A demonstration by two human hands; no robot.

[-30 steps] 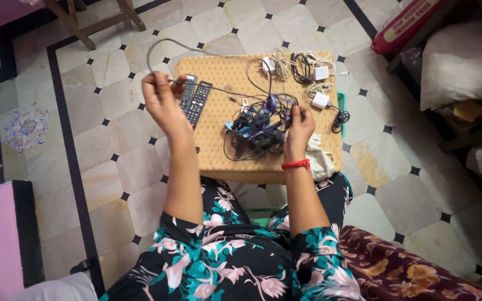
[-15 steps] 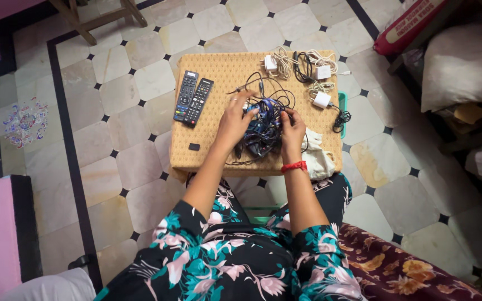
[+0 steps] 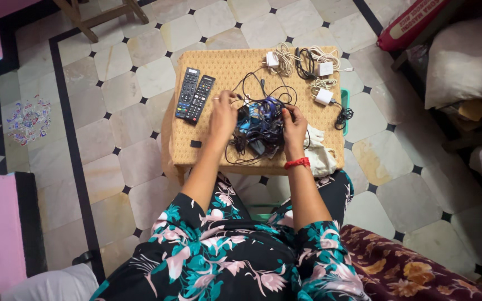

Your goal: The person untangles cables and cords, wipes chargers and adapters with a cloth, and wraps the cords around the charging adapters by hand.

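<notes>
A tangle of dark cables (image 3: 259, 127), black with some blue and purple strands, lies near the middle of the surface (image 3: 218, 156), which is covered with a tan woven cloth. Both hands are on it. The left hand (image 3: 222, 114) sits at the tangle's left edge, fingers curled down into the wires, its grip closed on a strand there; a ring shows on one finger. The right hand (image 3: 295, 124) presses at the tangle's right edge, fingers bent and pinching into the cables, a red band (image 3: 297, 163) on its wrist. Thin black loops spill out of the heap toward the near edge and up toward the far side.

Left of the tangle, two black remote controls (image 3: 193, 95) lie side by side, touching, angled slightly. A small dark object (image 3: 195, 144) rests alone on the cloth nearer the person. Along the far right edge are coiled white cables with white charger plugs (image 3: 323, 83) and a coiled black cable (image 3: 302, 60). A crumpled white cloth (image 3: 318, 150) lies just right of the right hand at the surface's corner. Another black cable (image 3: 342, 116) hangs off the right side. Around it is a pale tiled floor (image 3: 124, 72).
</notes>
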